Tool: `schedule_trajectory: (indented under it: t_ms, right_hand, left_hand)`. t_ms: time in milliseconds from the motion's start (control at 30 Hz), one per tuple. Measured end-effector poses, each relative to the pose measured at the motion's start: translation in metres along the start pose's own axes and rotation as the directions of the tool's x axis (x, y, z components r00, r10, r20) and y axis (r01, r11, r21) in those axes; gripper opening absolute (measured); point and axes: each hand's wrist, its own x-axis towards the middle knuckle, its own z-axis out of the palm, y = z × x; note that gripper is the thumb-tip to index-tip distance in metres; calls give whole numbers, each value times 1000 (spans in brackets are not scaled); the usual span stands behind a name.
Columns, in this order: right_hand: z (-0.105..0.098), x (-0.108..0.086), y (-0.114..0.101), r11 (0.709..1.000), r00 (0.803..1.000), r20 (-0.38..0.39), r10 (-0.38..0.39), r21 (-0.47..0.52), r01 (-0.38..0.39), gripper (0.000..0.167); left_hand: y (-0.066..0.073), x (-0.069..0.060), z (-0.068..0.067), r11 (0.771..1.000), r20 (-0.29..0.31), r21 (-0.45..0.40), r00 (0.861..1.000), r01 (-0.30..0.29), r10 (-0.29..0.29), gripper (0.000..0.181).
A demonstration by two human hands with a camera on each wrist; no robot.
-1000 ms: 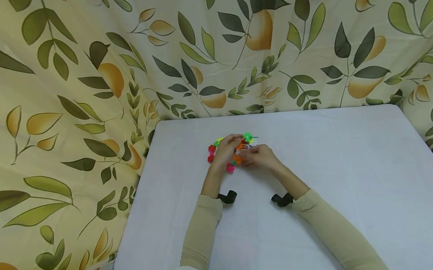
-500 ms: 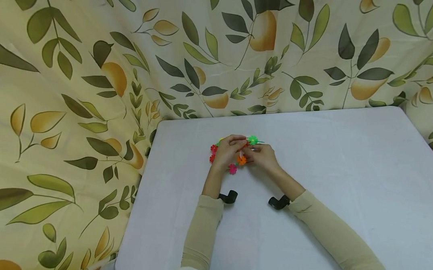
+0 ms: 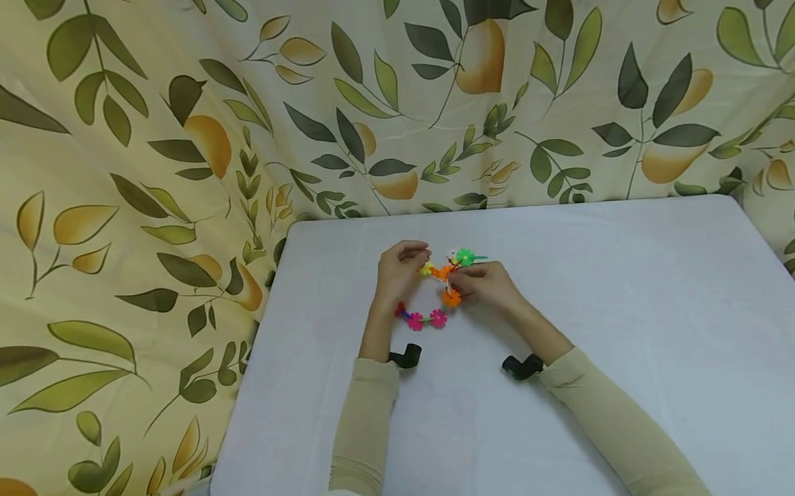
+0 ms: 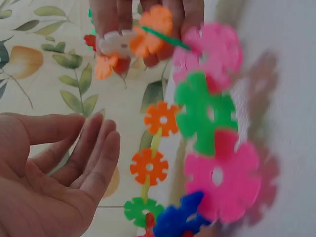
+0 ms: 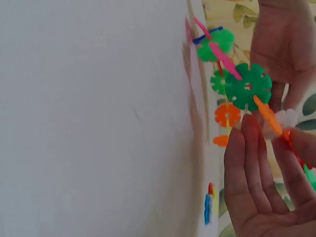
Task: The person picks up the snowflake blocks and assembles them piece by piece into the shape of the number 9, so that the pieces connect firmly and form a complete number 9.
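A chain of flower-shaped plastic interlocking discs, in pink, green, orange, blue and other colours, curves in a ring between the hands. The right hand pinches it near a white disc and an orange disc with thumb and fingertips. At the ring's other side, the left hand has its fingers loosely extended; in the left wrist view that left hand holds nothing. A bright green disc sticks out beyond the right fingers. The left hand covers part of the ring in the head view.
The hands are over a white table, near its far edge. A leaf-and-fruit patterned curtain hangs behind and to the left. In the right wrist view, a few small blue and red pieces show near the table edge. Each wrist carries a black camera mount.
The left hand has drawn away to the left and let go of the discs by the right hand. More of the ring now shows between the hands. The right hand keeps its pinch.
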Motion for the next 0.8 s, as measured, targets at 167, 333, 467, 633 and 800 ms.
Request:
schedule_trajectory:
  t_ms: [167, 333, 467, 633, 800]
  right_hand:
    - [-8, -3, -3, 1000, 997, 81, -16, -12, 17, 38]
    - [-13, -4, -3, 998, 991, 131, -35, -51, 42, 36]
    - [-17, -5, -4, 997, 988, 145, -48, -50, 56, 34]
    - [-22, -4, -3, 997, 989, 141, -47, -45, 54, 31]
    - [-25, -4, -4, 995, 988, 146, -56, -69, 67, 31]
  left_hand:
    - [-3, -1, -2, 940, 26, 342, 1000, -19, 10, 24]
    - [-5, -2, 0, 838, 139, 543, 990, -44, -38, 27]
    - [-9, -2, -4, 803, 223, 593, 971, -66, -85, 32]
    - [-12, -3, -6, 757, 246, 650, 960, -61, -133, 37]
    - [-11, -5, -4, 751, 266, 654, 957, -91, -115, 32]
